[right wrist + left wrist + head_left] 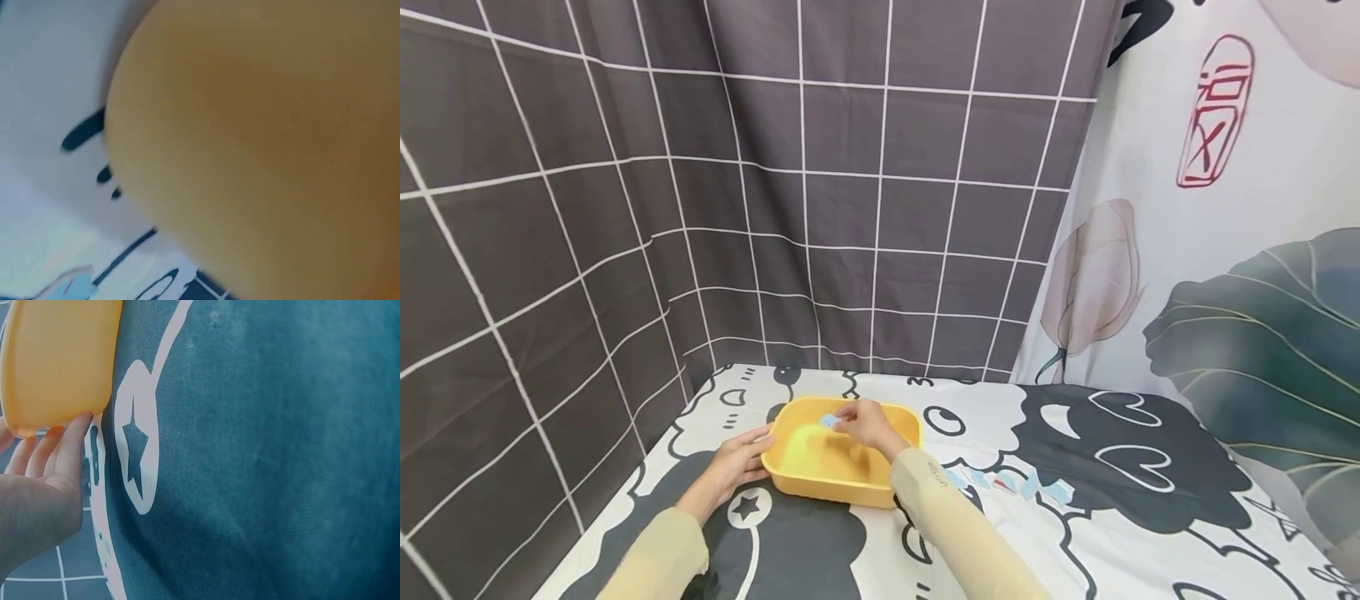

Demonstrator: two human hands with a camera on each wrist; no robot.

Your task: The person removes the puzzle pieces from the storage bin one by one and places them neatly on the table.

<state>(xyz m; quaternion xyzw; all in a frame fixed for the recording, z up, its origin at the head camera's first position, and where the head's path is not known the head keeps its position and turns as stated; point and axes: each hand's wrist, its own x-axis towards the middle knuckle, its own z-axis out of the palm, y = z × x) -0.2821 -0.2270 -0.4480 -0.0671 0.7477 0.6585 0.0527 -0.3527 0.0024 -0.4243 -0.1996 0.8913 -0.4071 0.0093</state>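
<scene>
A yellow plastic basin (816, 492) sits on the patterned cloth in the head view. My left hand (733, 467) is at its left end, fairly straight fingers touching the outer wall; in the left wrist view these fingers (72, 447) meet the basin's wall (62, 369). Over the basin's interior, my right hand (868, 427) pinches a small light blue piece (830, 420), partly hidden by the fingertips. Exactly what the piece is cannot be made out. The right wrist view is mostly filled by the blurred basin (250, 150), and the right hand is out of sight there.
Several small light blue and white pieces (1058, 492) lie in a row on the cloth right of the basin, partly behind the right sleeve (940, 517). The cloth (1120, 558) has black and white cartoon shapes. A dark grid curtain (842, 208) hangs behind.
</scene>
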